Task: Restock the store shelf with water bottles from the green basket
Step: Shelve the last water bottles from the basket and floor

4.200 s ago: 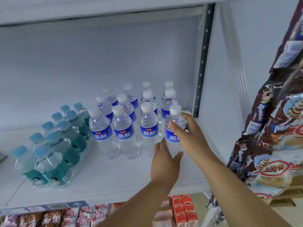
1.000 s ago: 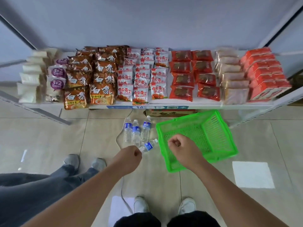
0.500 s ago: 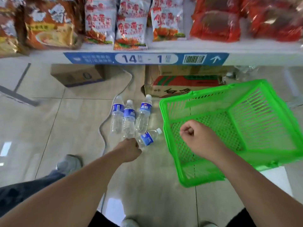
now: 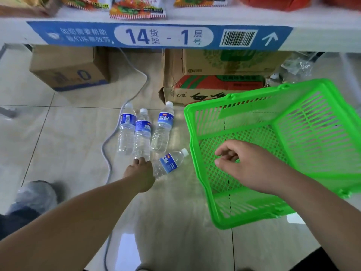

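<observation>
The green basket (image 4: 277,153), tipped at right of frame, looks empty through its mesh, so unloading seems done. Four water bottles (image 4: 143,132) lie on the tiled floor at centre, below the shelf edge (image 4: 160,36) along the top; these remain to be shelved. The left hand (image 4: 141,173) reaches their bases, its fingers hidden, so I cannot tell its grip. The right hand (image 4: 240,165) hovers over the basket, loosely curled, holding nothing.

Left hand (image 4: 141,174) at four floor bottles (image 4: 142,133), right hand (image 4: 248,165) over green basket (image 4: 213,216)
</observation>
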Demonstrator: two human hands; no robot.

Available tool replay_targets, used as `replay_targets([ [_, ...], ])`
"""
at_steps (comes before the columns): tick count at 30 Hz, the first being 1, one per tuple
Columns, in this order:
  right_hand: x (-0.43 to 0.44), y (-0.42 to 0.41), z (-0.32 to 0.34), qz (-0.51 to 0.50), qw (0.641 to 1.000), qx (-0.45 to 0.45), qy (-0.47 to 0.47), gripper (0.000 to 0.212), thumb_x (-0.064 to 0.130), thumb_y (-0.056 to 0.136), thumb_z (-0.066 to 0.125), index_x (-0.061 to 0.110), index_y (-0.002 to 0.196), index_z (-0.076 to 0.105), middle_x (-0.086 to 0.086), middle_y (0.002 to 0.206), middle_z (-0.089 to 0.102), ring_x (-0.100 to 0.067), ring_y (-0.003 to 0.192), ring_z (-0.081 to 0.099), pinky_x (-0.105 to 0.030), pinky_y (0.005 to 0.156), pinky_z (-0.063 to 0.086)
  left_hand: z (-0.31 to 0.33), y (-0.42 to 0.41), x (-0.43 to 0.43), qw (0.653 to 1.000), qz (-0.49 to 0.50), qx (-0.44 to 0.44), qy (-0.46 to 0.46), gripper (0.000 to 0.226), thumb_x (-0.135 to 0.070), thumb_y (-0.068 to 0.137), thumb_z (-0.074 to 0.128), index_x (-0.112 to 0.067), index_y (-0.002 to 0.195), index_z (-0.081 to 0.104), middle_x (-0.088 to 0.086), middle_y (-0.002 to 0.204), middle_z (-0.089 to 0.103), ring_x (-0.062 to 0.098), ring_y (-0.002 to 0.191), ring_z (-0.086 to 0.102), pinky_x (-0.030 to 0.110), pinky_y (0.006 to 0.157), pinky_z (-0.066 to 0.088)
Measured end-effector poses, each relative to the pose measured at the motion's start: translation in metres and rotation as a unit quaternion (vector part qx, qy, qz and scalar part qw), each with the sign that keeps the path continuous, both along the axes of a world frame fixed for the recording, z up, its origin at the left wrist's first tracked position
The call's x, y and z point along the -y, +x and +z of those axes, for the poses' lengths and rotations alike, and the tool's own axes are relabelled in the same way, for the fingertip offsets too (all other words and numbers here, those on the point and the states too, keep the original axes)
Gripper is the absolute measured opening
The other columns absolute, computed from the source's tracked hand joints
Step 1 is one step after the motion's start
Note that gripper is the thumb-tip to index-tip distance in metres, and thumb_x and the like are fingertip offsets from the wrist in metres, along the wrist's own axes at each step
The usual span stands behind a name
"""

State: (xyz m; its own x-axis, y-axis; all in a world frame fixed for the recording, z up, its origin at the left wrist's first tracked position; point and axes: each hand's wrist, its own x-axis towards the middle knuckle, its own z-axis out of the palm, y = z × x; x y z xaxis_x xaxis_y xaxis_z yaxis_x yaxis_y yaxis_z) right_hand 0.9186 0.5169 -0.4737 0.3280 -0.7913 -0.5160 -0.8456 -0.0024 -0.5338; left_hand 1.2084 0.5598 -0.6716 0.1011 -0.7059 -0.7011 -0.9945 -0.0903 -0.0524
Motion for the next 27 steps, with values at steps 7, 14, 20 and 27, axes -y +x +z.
replay_targets([
  [7, 0.002, -0.003, -0.009, -0.008, 1.000, 0.002, 0.026, 0.022, 0.048, 0.092, 0.064, 0.035, 0.110, 0.063, 0.015, 0.097, 0.064, -0.003, 0.088, 0.063, -0.036, 0.084, 0.054, -0.022, -0.003, -0.006, 0.996, 0.059, -0.067, 0.016, 0.077, -0.056, 0.090, 0.067, -0.012, 0.146, 0.038, 0.008, 0.130, 0.060, 0.027, 0.113, 0.062, 0.037, 0.088, 0.057],
  [14, 0.006, -0.002, -0.013, -0.022, 0.998, 0.028, 0.054, 0.026, 0.046, 0.094, 0.064, 0.031, 0.114, 0.061, 0.011, 0.089, 0.064, -0.007, 0.068, 0.060, -0.028, 0.061, 0.042, -0.015, 0.007, 0.002, 0.996, 0.002, -0.048, 0.072, 0.078, -0.071, 0.086, 0.059, -0.021, 0.145, 0.049, -0.003, 0.137, 0.060, 0.018, 0.118, 0.062, 0.031, 0.095, 0.054],
  [20, 0.010, 0.010, -0.015, -0.023, 0.995, 0.060, 0.074, 0.027, 0.044, 0.095, 0.063, 0.026, 0.116, 0.061, 0.002, 0.097, 0.069, -0.010, 0.062, 0.057, -0.028, 0.056, 0.039, 0.018, 0.023, -0.002, 0.969, 0.161, -0.137, 0.124, 0.052, -0.064, 0.081, 0.073, -0.012, 0.085, 0.068, 0.003, 0.082, 0.063, 0.017, 0.071, 0.060, 0.023, 0.062, 0.047],
  [27, 0.015, 0.030, -0.011, -0.055, 0.980, 0.135, 0.132, 0.026, 0.044, 0.097, 0.061, 0.020, 0.102, 0.069, 0.001, 0.098, 0.077, -0.020, 0.089, 0.076, -0.043, 0.084, 0.058, 0.129, 0.035, -0.024, 0.923, 0.305, -0.232, 0.040, 0.056, -0.062, 0.067, 0.084, -0.012, 0.070, 0.060, 0.004, 0.066, 0.056, 0.018, 0.059, 0.056, 0.027, 0.059, 0.046],
])
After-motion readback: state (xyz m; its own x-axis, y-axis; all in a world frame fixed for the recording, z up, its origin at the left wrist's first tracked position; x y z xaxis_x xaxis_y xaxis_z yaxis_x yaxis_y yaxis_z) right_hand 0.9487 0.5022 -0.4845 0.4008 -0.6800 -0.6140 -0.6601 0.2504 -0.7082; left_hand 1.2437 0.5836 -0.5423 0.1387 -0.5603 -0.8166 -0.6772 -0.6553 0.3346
